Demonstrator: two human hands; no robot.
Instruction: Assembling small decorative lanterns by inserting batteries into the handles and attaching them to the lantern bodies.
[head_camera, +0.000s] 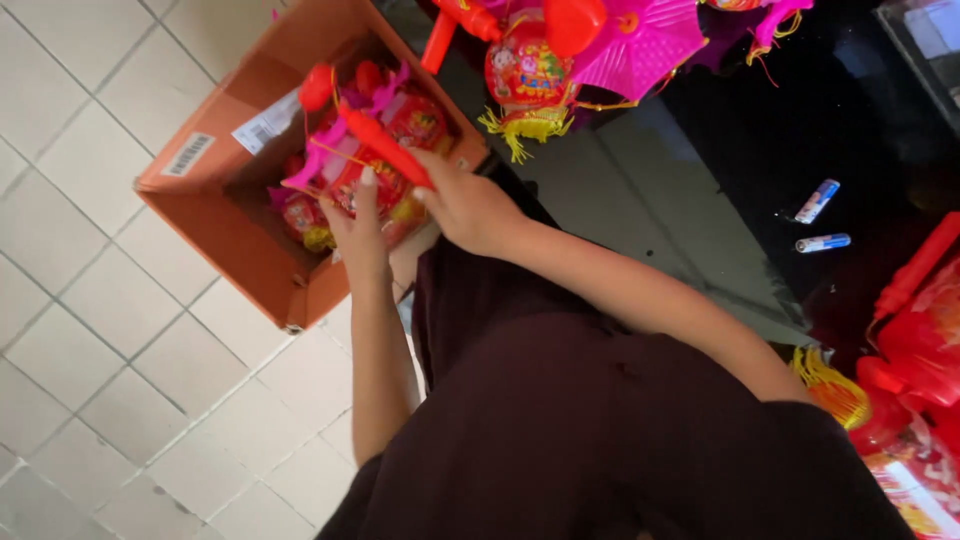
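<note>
Head view, upper centre: our right hand (465, 205) is closed around the red handle (385, 148) of a toy lantern (365, 185) over the cardboard box (215, 215). Our left hand (358, 235), fingers extended, steadies the lantern. We judge its pink trim may snag on the lanterns packed beneath.

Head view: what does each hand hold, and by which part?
The right hand grips a red toy lantern by its stick handle; the left hand steadies its body.
</note>
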